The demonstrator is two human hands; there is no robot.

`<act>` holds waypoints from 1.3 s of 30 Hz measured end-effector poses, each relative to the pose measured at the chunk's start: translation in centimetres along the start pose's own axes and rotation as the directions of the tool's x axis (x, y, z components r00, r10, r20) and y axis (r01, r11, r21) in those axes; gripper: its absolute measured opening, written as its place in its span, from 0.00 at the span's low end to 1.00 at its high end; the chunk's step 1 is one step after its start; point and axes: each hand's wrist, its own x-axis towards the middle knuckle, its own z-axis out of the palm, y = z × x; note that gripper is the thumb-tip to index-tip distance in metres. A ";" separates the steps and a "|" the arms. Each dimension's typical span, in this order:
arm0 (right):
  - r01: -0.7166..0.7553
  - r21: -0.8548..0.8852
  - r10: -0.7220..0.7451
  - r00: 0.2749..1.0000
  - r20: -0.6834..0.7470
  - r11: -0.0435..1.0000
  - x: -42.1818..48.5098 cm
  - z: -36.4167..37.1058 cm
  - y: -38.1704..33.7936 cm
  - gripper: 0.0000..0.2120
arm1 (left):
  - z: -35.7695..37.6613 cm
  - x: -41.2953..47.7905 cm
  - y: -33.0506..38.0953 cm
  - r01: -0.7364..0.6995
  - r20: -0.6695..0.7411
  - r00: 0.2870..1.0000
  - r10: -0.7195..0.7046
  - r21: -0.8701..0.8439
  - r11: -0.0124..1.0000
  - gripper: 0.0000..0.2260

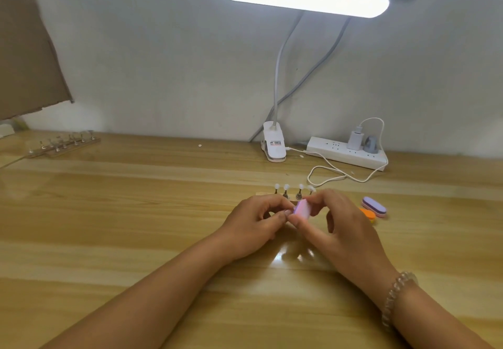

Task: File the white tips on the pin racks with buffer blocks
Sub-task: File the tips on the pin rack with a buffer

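Observation:
A wooden pin rack [262, 194] stands at the table's middle with several white tips [286, 186] on upright pins. Just in front of it, my right hand [340, 223] grips a small pink and lilac buffer block [384, 209] between thumb and fingers. My left hand [254, 222] has its fingers curled and pinches something small against the block's left end; what it holds is hidden by the fingers. Both hands cover the rack's near side.
A purple buffer block [374, 206] and an orange one [367, 214] lie right of my hands. A second pin rack [65, 145] sits far left. A clip lamp [273, 144], a white power strip [347, 154] and its cable [326, 170] are at the back.

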 end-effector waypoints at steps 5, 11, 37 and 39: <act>0.021 0.015 -0.019 0.992 -0.126 1.000 0.2 -0.3 -0.1 0.23 | 0.0 -0.1 0.1 -0.003 0.011 1.000 0.004 -0.038 0.999 0.07; 0.027 -0.038 -0.027 1.000 -0.016 0.999 0.0 0.1 -0.1 0.17 | 0.0 -0.1 0.1 0.001 0.017 1.000 -0.001 0.029 1.000 0.07; 0.054 -0.059 -0.057 0.996 -0.064 0.997 0.0 0.0 0.1 0.18 | -0.1 -0.4 0.8 -0.008 0.088 0.996 -0.005 0.147 0.989 0.07; 0.085 -0.070 -0.087 0.996 -0.025 0.994 -0.2 -0.2 -0.2 0.17 | -0.1 -0.4 0.8 0.000 0.070 0.997 -0.009 0.135 0.991 0.08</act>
